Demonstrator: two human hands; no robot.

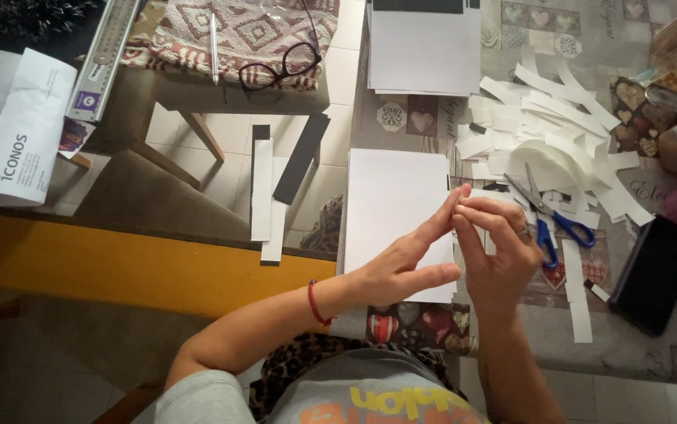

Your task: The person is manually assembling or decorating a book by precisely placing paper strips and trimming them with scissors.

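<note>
Both hands meet above white sheet point(393, 204) at table edge. Left hand point(405, 263) and right hand point(499, 251) pinch small white paper strip point(476, 202) between fingertips, apparently mid-fold or curl. Blue-handled scissors point(550, 216) lie just beside, against heap of cut strips point(543, 133). Finishing shape likely needs steady fingertip pressure.

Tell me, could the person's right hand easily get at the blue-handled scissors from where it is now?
Probably yes. The scissors lie in the open on paper strips just beside the right hand, nothing covering them. But that hand and the left hand are pinching a small white strip, so it isn't free.
</note>
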